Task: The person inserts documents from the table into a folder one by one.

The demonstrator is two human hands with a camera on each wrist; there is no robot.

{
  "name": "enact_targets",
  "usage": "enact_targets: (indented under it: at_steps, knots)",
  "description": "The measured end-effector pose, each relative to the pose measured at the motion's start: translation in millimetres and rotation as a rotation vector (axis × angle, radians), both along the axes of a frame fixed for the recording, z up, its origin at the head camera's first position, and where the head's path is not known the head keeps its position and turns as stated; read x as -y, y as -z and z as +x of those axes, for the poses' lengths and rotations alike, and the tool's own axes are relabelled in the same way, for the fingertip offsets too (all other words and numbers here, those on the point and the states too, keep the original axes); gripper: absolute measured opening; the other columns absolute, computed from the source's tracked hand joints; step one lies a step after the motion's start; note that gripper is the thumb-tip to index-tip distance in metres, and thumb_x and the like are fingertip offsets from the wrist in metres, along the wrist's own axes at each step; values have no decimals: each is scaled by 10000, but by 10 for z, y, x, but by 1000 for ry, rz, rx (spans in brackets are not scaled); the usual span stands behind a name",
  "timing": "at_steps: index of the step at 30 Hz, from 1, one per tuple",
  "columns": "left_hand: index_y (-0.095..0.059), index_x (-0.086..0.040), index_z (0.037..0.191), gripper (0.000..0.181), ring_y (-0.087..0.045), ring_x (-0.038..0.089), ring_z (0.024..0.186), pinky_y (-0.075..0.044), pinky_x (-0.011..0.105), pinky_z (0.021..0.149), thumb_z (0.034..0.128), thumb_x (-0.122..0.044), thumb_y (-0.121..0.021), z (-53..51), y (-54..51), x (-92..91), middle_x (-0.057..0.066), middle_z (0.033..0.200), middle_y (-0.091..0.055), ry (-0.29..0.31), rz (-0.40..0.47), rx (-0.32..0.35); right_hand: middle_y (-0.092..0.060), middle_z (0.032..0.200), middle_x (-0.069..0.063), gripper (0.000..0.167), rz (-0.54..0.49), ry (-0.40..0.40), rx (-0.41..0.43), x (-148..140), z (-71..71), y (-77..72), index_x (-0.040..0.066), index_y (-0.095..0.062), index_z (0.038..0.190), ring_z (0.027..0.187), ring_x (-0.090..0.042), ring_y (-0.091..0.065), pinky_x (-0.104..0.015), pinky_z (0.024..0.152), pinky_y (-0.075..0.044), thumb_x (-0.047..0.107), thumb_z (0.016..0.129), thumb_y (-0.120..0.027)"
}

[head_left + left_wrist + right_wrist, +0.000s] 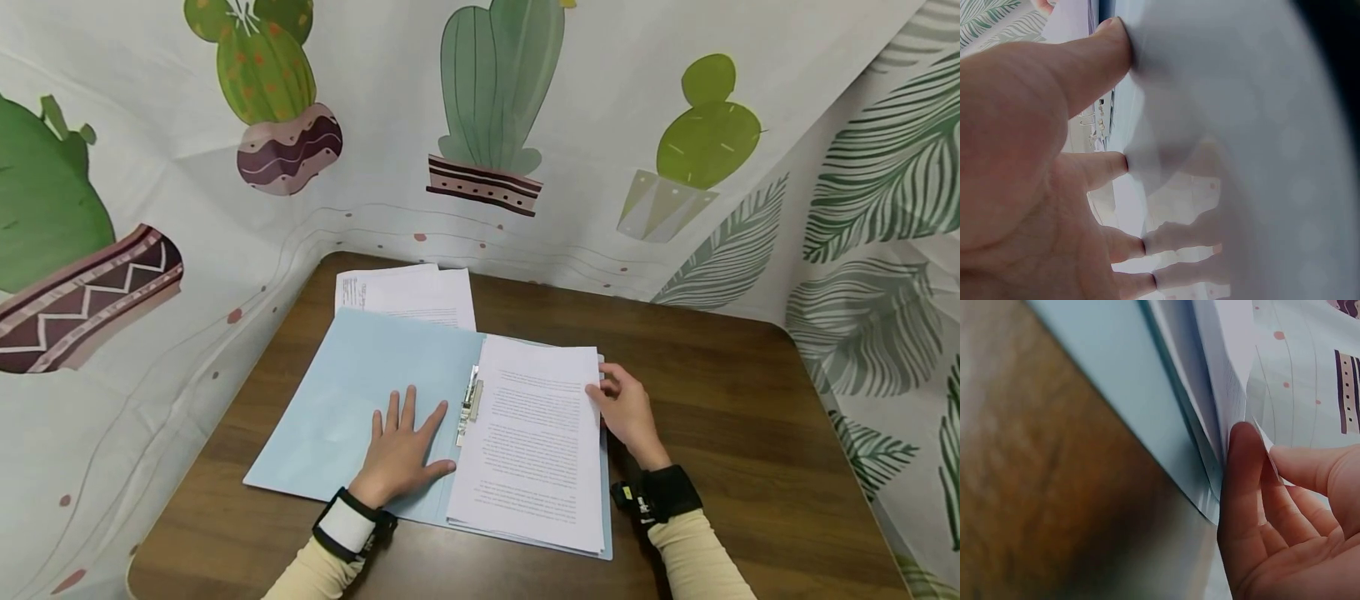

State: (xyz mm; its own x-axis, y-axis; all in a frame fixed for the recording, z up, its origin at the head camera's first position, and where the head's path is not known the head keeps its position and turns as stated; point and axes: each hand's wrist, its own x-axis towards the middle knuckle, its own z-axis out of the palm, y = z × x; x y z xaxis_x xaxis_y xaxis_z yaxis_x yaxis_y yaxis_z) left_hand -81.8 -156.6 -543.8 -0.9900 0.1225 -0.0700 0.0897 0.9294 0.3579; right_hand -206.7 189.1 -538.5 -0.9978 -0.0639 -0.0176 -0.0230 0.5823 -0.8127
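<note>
A light blue folder [322, 400] lies opened flat on the table, with a silver metal clip [470, 400] along its spine. White printed sheets [536, 450] are stacked on its right half. My left hand [401, 458] rests on the left cover with fingers spread; in the left wrist view the fingertips touch the smooth cover. At the right edge of the stack, my right hand [626, 412] pinches paper between thumb and fingers. The right wrist view shows the thumb on one side of the sheets [1235, 394] and fingers on the other; how many are pinched I cannot tell.
More printed papers [408, 292] lie behind the folder, partly under its left cover. The brown wooden table [735, 433] has rounded corners. A white cloth with cactus prints [375, 158] hangs behind it, and leaf patterns show on the right.
</note>
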Motion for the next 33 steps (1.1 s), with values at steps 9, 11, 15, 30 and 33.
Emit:
enact_targets:
  at_steps: [9, 11, 15, 30, 33]
  knots:
    - [-491, -133, 1539, 877, -113, 599, 1491, -153, 794, 1098, 825, -530, -810, -8, 25, 8, 359, 1626, -195, 1, -8, 7, -743, 1045, -190, 385, 158, -32, -107, 42, -17, -22, 26, -623, 1332, 800, -269, -568, -335, 668, -448, 105, 967, -717]
    - [-491, -134, 1539, 877, -113, 598, 1492, -151, 794, 1099, 824, -528, -812, -8, 24, 7, 357, 1627, -195, -1, -7, 8, -735, 1042, -188, 387, 182, -46, -113, 41, -31, -19, 22, -620, 1333, 816, -273, -581, -356, 706, -452, 100, 967, -716]
    - [-495, -131, 1536, 874, -118, 600, 1490, -154, 793, 1099, 823, -522, -816, -6, 7, 4, 358, 1626, -200, -1, -6, 7, -719, 1060, -199, 415, 200, -76, -92, 33, -55, -13, 11, -596, 1361, 855, -294, -604, -391, 746, -474, 103, 973, -709]
    - [-503, -114, 1527, 866, -121, 611, 1483, -149, 797, 1097, 821, -499, -825, -2, -24, 24, 375, 1614, -207, 5, 7, -12, -609, 1303, -273, 753, 269, -125, -31, -18, -46, -30, 33, -349, 1572, 797, -271, -600, -340, 645, -489, 104, 939, -751]
    - [-499, -119, 1531, 867, -118, 608, 1485, -149, 796, 1098, 824, -504, -820, 2, -17, 20, 371, 1618, -201, 5, 6, -6, -555, 1355, -286, 680, 299, -152, -42, -10, -36, -25, 19, -454, 1518, 863, -298, -602, -357, 695, -517, 95, 921, -771]
